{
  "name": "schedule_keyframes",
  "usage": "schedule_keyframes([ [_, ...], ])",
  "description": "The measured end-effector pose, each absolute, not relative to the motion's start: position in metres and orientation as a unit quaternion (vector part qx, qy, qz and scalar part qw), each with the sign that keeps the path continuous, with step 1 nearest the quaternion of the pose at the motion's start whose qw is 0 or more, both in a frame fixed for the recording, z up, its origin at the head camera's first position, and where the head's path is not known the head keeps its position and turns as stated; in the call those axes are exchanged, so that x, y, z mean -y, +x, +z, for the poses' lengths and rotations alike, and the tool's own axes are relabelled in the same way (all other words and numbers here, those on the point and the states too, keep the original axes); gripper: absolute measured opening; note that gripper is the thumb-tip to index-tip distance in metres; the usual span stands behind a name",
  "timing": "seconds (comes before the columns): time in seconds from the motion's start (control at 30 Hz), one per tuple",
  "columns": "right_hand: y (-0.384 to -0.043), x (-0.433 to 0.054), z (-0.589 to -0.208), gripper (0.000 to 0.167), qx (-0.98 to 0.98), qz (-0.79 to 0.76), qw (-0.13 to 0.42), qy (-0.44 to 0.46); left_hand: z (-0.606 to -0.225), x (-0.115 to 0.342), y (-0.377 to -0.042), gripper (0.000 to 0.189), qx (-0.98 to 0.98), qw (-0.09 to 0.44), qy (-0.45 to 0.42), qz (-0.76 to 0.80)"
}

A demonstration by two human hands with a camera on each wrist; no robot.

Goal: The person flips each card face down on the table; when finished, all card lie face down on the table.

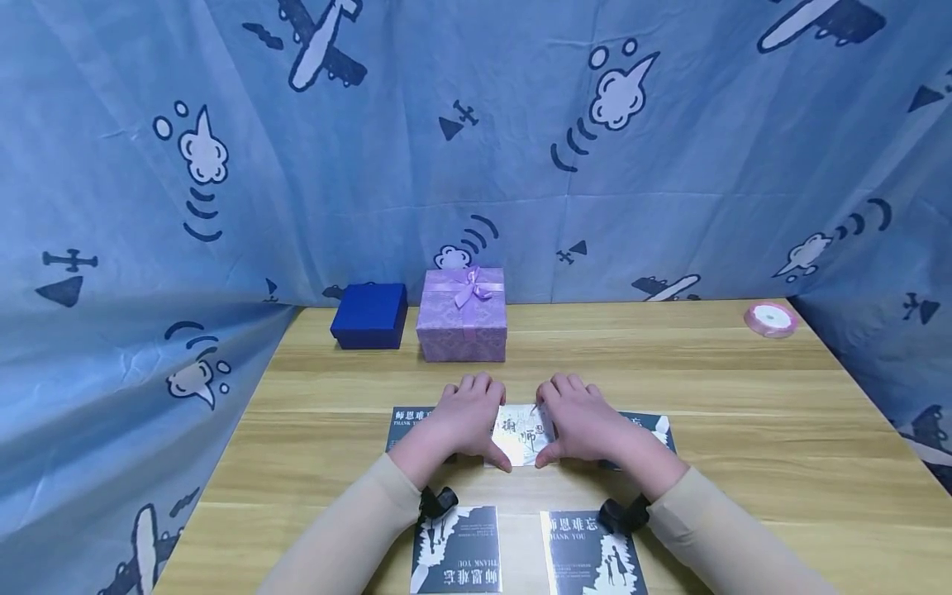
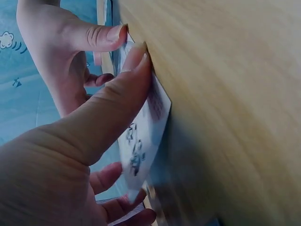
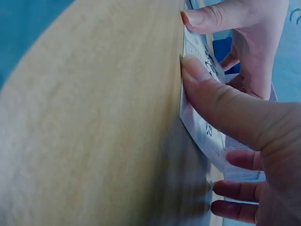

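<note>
My left hand (image 1: 470, 420) and right hand (image 1: 585, 421) pinch the unreleased white card (image 1: 523, 434), dark cards (image 1: 476, 541) already laid from its three to nine o'clock.

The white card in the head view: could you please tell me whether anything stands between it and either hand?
Nothing visible does: the left hand and right hand grip the white card directly from opposite sides, and no other card lies between.

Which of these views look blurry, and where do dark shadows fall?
Head view: fairly even light, the white rectangular card crisp enough to show its large characters; left wrist view: pale-brown wooden tabletop blurred, dark shadow beside the card; right wrist view: tabletop grain blurred too, dark shadow near bottom centre.
</note>
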State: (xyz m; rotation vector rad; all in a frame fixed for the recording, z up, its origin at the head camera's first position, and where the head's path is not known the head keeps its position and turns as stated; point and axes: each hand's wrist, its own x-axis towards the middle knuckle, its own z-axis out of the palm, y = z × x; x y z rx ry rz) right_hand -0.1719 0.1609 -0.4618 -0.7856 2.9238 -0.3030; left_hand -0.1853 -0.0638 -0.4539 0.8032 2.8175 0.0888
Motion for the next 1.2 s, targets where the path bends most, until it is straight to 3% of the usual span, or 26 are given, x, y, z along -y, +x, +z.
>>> schedule_keyframes([
  [0.2, -0.171, -0.16, -0.46, 0.095, -0.955, -0.104, 0.046, -0.274, -0.452, 0.064, -0.184, 0.094, -0.957, 0.097, 0.272, 0.038],
  [0.33, -0.171, -0.161, -0.459, 0.076, -0.954, -0.109, 0.001, -0.281, -0.446, 0.061, -0.183, 0.08, -0.957, 0.072, 0.275, 0.055],
  [0.57, -0.168, -0.164, -0.457, 0.038, -0.936, -0.141, -0.12, -0.3, -0.435, 0.064, -0.182, 0.038, -0.948, -0.044, 0.309, 0.069],
  [0.7, -0.165, -0.166, -0.459, 0.027, -0.918, -0.151, -0.162, -0.328, -0.436, 0.07, -0.178, 0.017, -0.936, -0.071, 0.339, 0.06],
  [0.87, -0.157, -0.169, -0.461, 0.023, -0.908, -0.166, -0.12, -0.365, -0.439, 0.072, -0.171, 0.019, -0.93, -0.04, 0.363, 0.048],
  [1.1, -0.148, -0.171, -0.46, 0.044, -0.909, -0.195, -0.043, -0.366, -0.44, 0.07, -0.165, 0.024, -0.928, 0.021, 0.371, 0.015],
  [1.2, -0.146, -0.172, -0.46, 0.044, -0.91, -0.188, -0.032, -0.368, -0.44, 0.069, -0.163, 0.039, -0.929, 0.049, 0.368, 0.015],
])
